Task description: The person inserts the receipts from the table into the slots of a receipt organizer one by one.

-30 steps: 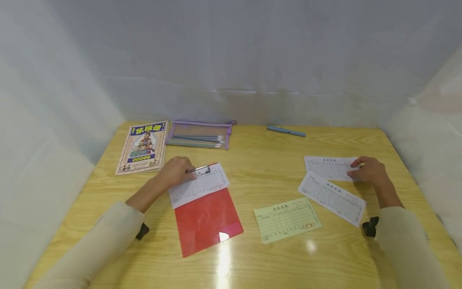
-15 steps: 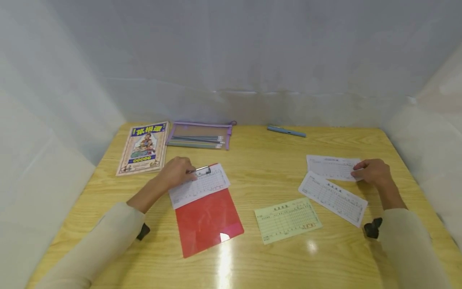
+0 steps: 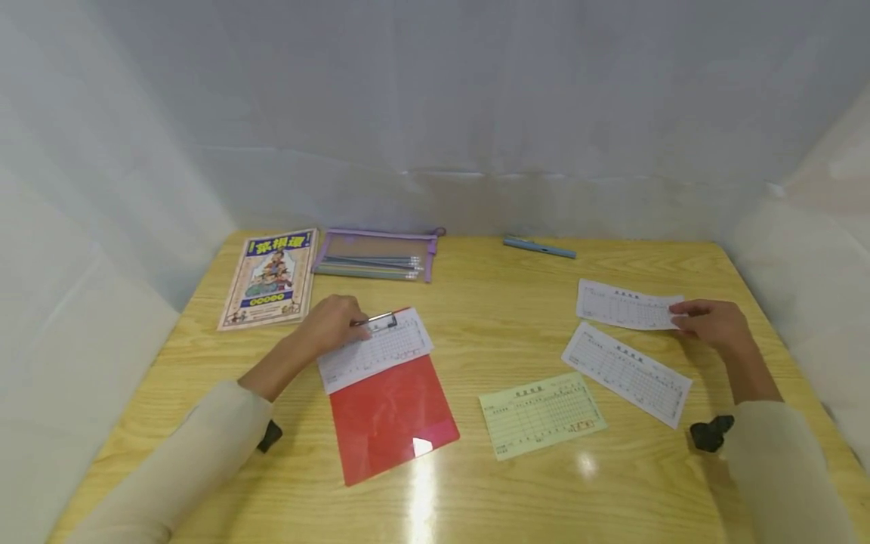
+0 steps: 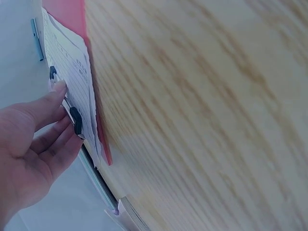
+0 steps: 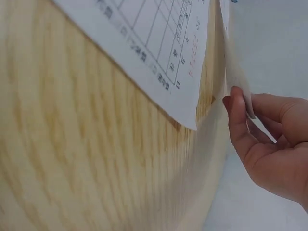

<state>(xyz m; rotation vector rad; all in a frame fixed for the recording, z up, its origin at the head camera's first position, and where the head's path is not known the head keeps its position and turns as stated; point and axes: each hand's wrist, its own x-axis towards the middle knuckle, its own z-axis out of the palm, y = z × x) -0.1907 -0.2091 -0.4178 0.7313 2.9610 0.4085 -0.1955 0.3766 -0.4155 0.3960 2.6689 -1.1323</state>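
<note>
My left hand (image 3: pixel 334 323) pinches the metal clip (image 3: pixel 377 321) at the top of a small red clipboard (image 3: pixel 394 415). In the left wrist view the thumb presses the clip (image 4: pixel 75 120) from above, fingers at its far side. A white printed form (image 3: pixel 381 353) lies under the clip, over the board's upper half. At the right, my right hand (image 3: pixel 712 325) pinches the right end of another white form (image 3: pixel 621 304); the right wrist view shows this paper (image 5: pixel 236 72) raised off the table. Just below it, a second loose white form (image 3: pixel 628 374) lies slanted. A yellow form (image 3: pixel 540 414) lies left of that.
A comic-covered book (image 3: pixel 268 279) lies at the back left beside a purple-edged mesh pouch (image 3: pixel 377 245) with several pencils. Toward the back right rests a blue pen (image 3: pixel 539 247). Pale sheeting (image 3: pixel 476 113) rises behind the wooden table (image 3: pixel 476 325).
My right hand has lifted the upper white form off the table and drawn slightly right with it. My left hand keeps its grip on the clip, almost unmoved.
</note>
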